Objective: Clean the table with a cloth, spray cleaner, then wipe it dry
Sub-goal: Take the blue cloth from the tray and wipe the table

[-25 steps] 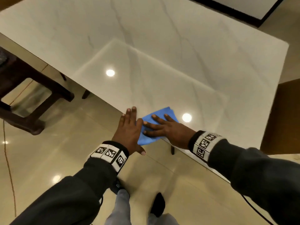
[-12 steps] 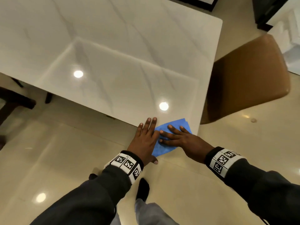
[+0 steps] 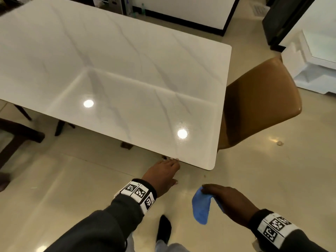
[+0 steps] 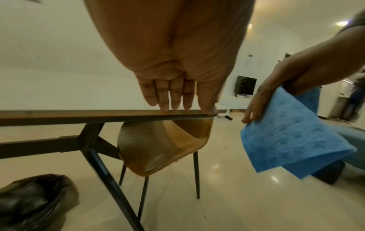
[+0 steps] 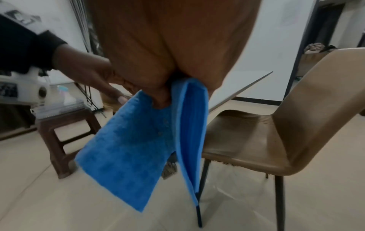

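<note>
The white marble table (image 3: 127, 70) fills the upper left of the head view. My left hand (image 3: 168, 163) reaches to its near edge, close to the right corner. In the left wrist view its fingers (image 4: 173, 104) are straight, with the tips touching the table's edge (image 4: 98, 113). My right hand (image 3: 227, 199) is off the table, below and right of that corner, over the floor. It grips the folded blue cloth (image 3: 201, 208), which hangs down from it (image 5: 128, 148) and also shows in the left wrist view as the cloth (image 4: 292, 137).
A tan chair (image 3: 260, 99) stands tucked at the table's right end. A dark wooden stool (image 5: 59, 132) stands to the left, and a black plastic bag (image 4: 33, 200) lies on the floor under the table. My feet are on the glossy tiled floor (image 3: 272, 179).
Both hands have come off the tabletop. The right hand lifted the cloth away past the corner; the left slid back to the table's edge. The view swung right.
</note>
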